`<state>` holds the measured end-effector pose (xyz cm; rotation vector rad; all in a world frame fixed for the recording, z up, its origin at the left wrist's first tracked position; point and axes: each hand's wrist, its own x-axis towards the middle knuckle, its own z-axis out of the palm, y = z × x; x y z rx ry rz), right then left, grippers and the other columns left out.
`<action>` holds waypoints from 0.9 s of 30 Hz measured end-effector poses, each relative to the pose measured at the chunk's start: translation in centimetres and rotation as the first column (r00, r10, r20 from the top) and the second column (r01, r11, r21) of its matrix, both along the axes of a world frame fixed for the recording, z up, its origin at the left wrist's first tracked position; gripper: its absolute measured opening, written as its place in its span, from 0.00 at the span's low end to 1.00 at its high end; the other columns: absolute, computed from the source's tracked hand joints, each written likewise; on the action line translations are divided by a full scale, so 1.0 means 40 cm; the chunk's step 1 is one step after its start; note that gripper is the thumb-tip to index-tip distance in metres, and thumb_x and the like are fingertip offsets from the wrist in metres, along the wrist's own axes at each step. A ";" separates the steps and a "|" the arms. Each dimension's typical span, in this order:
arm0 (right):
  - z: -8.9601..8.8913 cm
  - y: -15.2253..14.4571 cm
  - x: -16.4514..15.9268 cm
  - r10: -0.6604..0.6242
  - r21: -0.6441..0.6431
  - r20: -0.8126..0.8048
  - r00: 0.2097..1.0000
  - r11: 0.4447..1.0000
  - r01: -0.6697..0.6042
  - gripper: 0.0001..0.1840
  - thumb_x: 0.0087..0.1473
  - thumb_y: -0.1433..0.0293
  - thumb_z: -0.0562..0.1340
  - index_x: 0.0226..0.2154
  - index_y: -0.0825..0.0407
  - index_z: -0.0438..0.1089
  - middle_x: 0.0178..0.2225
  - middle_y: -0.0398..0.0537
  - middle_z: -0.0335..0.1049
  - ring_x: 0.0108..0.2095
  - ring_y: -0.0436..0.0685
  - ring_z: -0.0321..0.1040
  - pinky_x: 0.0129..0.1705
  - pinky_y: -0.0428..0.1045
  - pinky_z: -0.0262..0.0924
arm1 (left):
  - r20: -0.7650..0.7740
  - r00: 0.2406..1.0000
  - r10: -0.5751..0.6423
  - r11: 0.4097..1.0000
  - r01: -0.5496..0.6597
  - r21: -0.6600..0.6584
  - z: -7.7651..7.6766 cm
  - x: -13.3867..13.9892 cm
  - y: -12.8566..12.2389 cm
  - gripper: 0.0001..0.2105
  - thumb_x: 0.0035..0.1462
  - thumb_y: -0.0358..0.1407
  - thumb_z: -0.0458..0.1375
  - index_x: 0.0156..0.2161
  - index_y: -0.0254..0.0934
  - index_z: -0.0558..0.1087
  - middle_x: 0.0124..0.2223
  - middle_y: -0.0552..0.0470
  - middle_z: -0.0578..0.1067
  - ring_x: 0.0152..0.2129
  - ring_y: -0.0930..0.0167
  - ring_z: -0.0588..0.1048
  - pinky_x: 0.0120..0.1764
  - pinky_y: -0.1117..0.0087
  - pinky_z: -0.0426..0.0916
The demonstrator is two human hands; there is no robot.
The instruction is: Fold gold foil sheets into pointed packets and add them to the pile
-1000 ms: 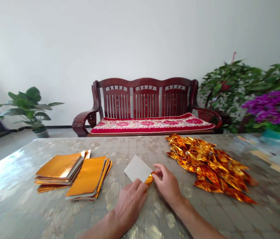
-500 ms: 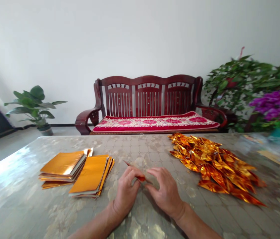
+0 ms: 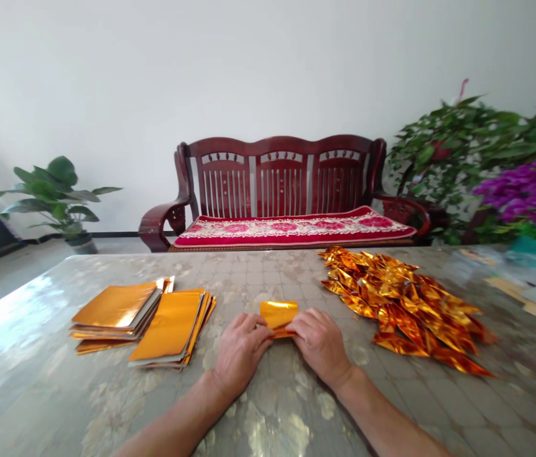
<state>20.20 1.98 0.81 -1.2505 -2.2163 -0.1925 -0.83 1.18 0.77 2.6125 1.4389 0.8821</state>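
Your sheet point(image 3: 279, 311) has turned since half a second ago, its gold face now showing at lower centre. Your left hand point(image 3: 243, 348) and right hand point(image 3: 320, 344) pinch its near edge, forearms slanting inward. Table point(image 3: 248, 279) stretches between it and the stacks point(image 3: 167, 324), left, and foil pile point(image 3: 394, 295), right.

A bench point(image 3: 281, 181) fronts a white, seemingly daylit wall point(image 3: 268, 70).

Foil sheet point(image 3: 279, 314) now gold-side up

left hand point(image 3: 245, 348): curled inward | right hand point(image 3: 321, 344): curled toward it | forearms point(image 3: 179, 414): bare, slanted inward
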 end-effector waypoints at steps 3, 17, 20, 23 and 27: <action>-0.002 0.001 -0.002 0.004 -0.060 0.054 0.999 0.998 -0.001 0.06 0.58 0.72 0.63 0.34 0.46 0.76 0.33 0.44 0.75 0.39 0.57 0.66 0.39 0.52 0.53 | -0.088 0.996 -0.011 0.999 0.008 -0.039 -0.006 -0.002 0.008 0.11 0.65 0.36 0.54 0.37 0.43 0.79 0.36 0.51 0.76 0.36 0.69 0.71 0.39 0.70 0.67; -0.004 0.014 0.020 -0.010 -0.197 -0.014 1.000 0.980 0.007 0.11 0.63 0.67 0.58 0.36 0.45 0.77 0.35 0.44 0.73 0.39 0.54 0.65 0.42 0.50 0.56 | -0.032 0.998 0.058 0.966 -0.064 -0.249 -0.009 -0.012 0.037 0.12 0.66 0.36 0.51 0.37 0.40 0.78 0.37 0.51 0.78 0.37 0.68 0.74 0.42 0.70 0.65; -0.008 0.021 0.024 -0.053 -0.247 -0.032 0.998 0.968 0.044 0.12 0.63 0.67 0.58 0.36 0.45 0.78 0.34 0.44 0.73 0.39 0.55 0.66 0.41 0.49 0.57 | 0.023 0.994 0.110 0.946 -0.098 -0.308 -0.016 -0.013 0.049 0.11 0.64 0.37 0.53 0.36 0.40 0.78 0.37 0.51 0.79 0.38 0.68 0.75 0.42 0.70 0.64; -0.013 0.029 0.029 -0.088 -0.289 -0.078 0.993 0.955 0.062 0.11 0.62 0.67 0.59 0.38 0.44 0.78 0.33 0.42 0.75 0.40 0.55 0.66 0.42 0.49 0.58 | 0.060 0.985 0.161 0.927 -0.130 -0.352 -0.020 -0.013 0.056 0.11 0.63 0.37 0.55 0.34 0.40 0.79 0.36 0.51 0.80 0.37 0.67 0.75 0.40 0.71 0.64; -0.013 0.038 0.031 -0.091 -0.307 -0.073 0.993 0.950 0.065 0.11 0.62 0.65 0.59 0.34 0.45 0.77 0.34 0.41 0.76 0.39 0.55 0.66 0.42 0.49 0.56 | 0.072 0.980 0.184 0.916 -0.144 -0.375 -0.016 -0.011 0.055 0.11 0.62 0.38 0.55 0.33 0.39 0.78 0.35 0.51 0.79 0.35 0.68 0.75 0.38 0.72 0.62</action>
